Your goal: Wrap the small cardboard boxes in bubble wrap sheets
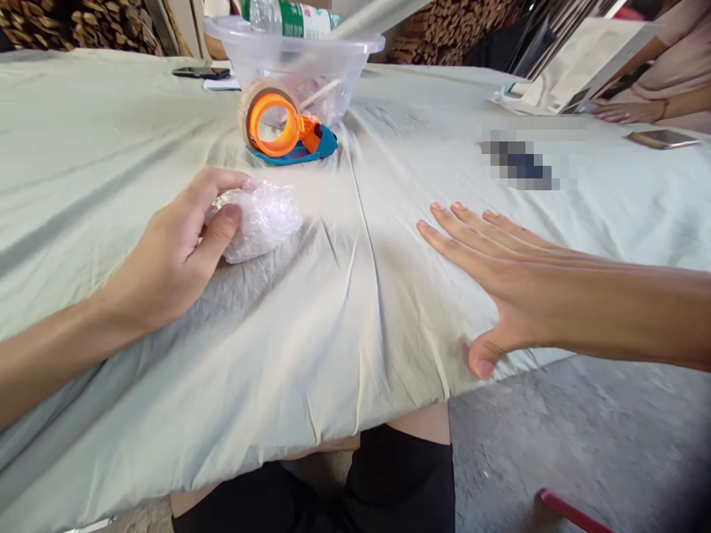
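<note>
My left hand (178,248) is closed around a crumpled bundle of clear bubble wrap (261,222), thumb in front and fingers behind it. What the wrap may contain is hidden. On the right, my right hand (500,274) is spread out palm down over the cloth-covered table (333,355), with nothing in it. Whether its fingers touch the cloth I cannot tell. Just beyond the bundle stands an orange and blue tape dispenser (303,141) with a roll of tape on it.
Behind the dispenser is a clear plastic tub (355,55) with a green-labelled bottle (289,18). A dark phone (201,72) lies at far left, another phone (663,139) at far right. Beside that, another person's hand (627,111) rests near a white box (589,63).
</note>
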Demonstrator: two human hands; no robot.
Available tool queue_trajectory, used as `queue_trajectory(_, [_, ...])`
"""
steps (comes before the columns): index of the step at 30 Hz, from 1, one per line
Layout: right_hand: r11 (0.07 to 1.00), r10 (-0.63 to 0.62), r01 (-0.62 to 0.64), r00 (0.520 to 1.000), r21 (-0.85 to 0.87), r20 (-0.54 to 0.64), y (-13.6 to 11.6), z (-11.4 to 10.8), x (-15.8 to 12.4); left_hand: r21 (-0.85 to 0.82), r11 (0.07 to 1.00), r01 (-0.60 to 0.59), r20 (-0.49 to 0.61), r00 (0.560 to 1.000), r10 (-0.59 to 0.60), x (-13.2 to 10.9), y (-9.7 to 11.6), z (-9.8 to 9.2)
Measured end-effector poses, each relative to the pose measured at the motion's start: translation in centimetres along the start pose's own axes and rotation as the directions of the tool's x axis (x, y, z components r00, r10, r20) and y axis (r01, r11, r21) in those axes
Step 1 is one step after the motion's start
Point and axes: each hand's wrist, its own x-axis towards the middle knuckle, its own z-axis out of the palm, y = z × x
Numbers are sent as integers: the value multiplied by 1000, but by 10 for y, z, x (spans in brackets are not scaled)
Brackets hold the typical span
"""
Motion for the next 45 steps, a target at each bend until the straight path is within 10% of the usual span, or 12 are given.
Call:
queue_trajectory(6, [987, -159, 160, 983, -8, 88, 0, -15, 4, -36, 998, -42, -1, 999, 42, 3, -1, 2])
queue_trajectory(13, [975, -179, 204, 958, 93, -226, -44, -58, 57, -28, 993, -113, -54, 992, 112, 5, 1, 0])
queue_trajectory(18, [840, -352, 518, 747, 162, -563, -97, -42, 137, -73, 972, -225, -268, 943, 198, 3, 7, -2])
queue_trajectory(23, [618, -351, 728, 594, 297, -724, -112, -12, 157, -174, 946, -272, -364, 911, 194, -3, 14, -1])
queue_trajectory(28, [604, -301, 709, 627, 365, -719, -112, 9, 149, 15, 950, -311, -232, 923, 306, 1, 14, -4])
queue_trajectory(38, [762, -521, 647, 641, 32, -564, -106, 14, 150, 85, 992, -93, -4, 996, 94, 2, 7, -6])
queue_trajectory(45, [701, -475, 669, 697, 248, -537, -102, 17, 152, 138, 990, -27, -35, 999, 32, 2, 5, -10])
